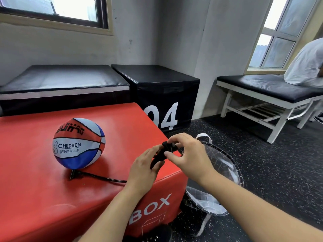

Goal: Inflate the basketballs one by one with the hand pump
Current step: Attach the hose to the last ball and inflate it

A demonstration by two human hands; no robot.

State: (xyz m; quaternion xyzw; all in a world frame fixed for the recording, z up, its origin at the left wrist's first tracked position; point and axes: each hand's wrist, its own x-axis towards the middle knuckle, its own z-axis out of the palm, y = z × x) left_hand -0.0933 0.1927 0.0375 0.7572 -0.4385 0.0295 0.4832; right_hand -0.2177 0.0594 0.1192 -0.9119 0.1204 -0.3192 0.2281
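Observation:
A red, white and blue basketball (79, 143) marked CHILDREN sits partly flat on the red box (43, 189). A black hose (103, 178) runs from under the ball toward my hands. My left hand (143, 169) grips the black hand pump (163, 152) by its body near the box's right corner. My right hand (187, 153) pinches the pump's upper end with fingertips and thumb. Most of the pump is hidden by my fingers.
A clear mesh-patterned bag (222, 173) stands on the dark floor right of the red box. Black padded boxes, one marked 04 (162, 95), stand behind. A white-framed bench (272, 91) with a person in white on it is at the right.

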